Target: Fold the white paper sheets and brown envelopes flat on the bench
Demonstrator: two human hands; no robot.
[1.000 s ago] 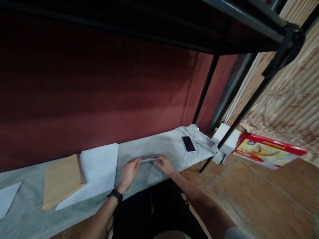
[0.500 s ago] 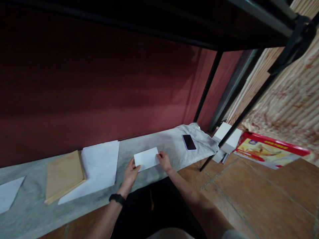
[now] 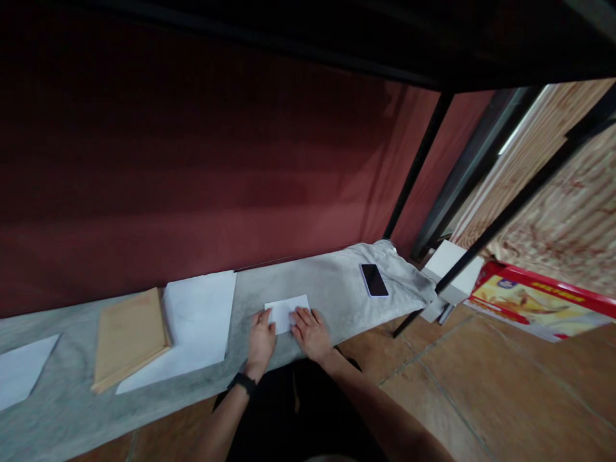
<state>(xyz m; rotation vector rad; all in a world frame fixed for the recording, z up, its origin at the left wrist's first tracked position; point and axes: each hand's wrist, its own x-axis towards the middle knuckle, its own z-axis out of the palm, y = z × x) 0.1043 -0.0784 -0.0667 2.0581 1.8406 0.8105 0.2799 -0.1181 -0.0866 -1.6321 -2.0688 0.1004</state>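
A small white paper [image 3: 283, 308] lies on the grey cloth [image 3: 332, 276] that covers the bench. My left hand [image 3: 262, 337], with a black band at the wrist, has its fingers together on the paper's left edge. My right hand [image 3: 310, 330] rests on the paper's right part, palm down with its fingers apart. The fingers of both hands cover parts of the paper's sides.
To the left are large white sheets [image 3: 205, 314], brown envelopes [image 3: 129, 333] and another white sheet [image 3: 24, 372]. A phone [image 3: 374, 280] lies to the right. Thin black posts [image 3: 418, 167] and a dark shelf overhead frame the bench; a red box [image 3: 539, 301] stands beyond.
The paper has gone from held between both hands to lying on the cloth. My right hand has moved onto it and spread its fingers. The view has shifted slightly.
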